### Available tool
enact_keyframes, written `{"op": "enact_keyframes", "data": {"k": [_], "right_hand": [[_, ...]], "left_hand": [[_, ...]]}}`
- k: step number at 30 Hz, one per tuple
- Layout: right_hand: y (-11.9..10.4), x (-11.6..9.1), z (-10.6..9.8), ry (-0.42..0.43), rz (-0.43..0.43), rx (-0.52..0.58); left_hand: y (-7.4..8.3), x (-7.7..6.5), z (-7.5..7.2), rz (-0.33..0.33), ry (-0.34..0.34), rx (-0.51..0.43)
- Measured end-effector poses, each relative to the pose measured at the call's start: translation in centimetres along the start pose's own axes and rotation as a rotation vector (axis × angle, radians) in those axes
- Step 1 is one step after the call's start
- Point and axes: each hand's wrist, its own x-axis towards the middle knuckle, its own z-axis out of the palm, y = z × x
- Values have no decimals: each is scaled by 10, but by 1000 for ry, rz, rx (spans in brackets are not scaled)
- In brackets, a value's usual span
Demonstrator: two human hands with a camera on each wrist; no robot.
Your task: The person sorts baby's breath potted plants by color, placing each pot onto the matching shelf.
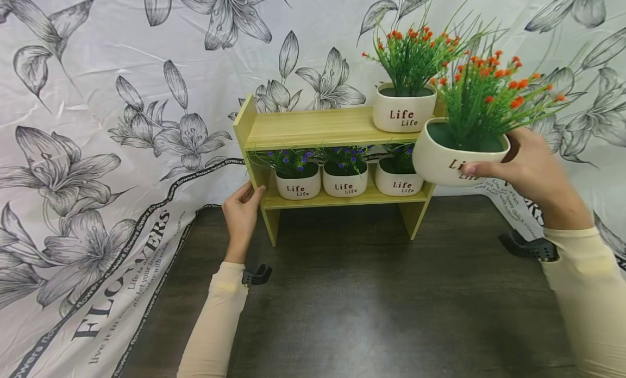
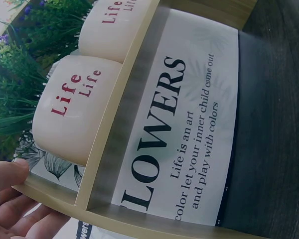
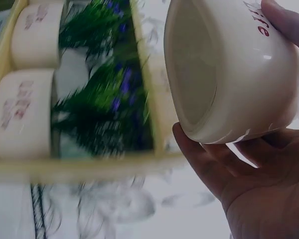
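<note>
My right hand grips a white "Life" pot of orange flowers, thumb across its front. It is held up in front of the right end of a two-tier wooden shelf. In the right wrist view the underside of this pot faces the camera, fingers curled beneath it. At the shelf's other end, my left hand pinches the edge of the side panel, the thumb on the inner side in the left wrist view. Another orange-flowered pot stands on the top tier, towards the right.
Three white pots with purple flowers line the lower tier: a left one, a middle one and a right one. The shelf stands at the back of a dark table, before a white floral cloth.
</note>
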Motion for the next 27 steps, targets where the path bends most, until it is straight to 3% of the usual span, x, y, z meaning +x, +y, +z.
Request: {"op": "enact_keyframes", "data": {"k": [8,12,16,27], "right_hand": [[-51,37,31,-65,-71,62],[-73,53,47,-83,-65,7],[-89,70,64,-119,-65,-27],[-116,114,110,-206,-86,79]], "left_hand": [[0,0,-1,7,-4,-4],[0,0,-2,8,-4,-12],[0,1,-2,5,-5,-17],[0,0,-2,-7,-19,-27]]}}
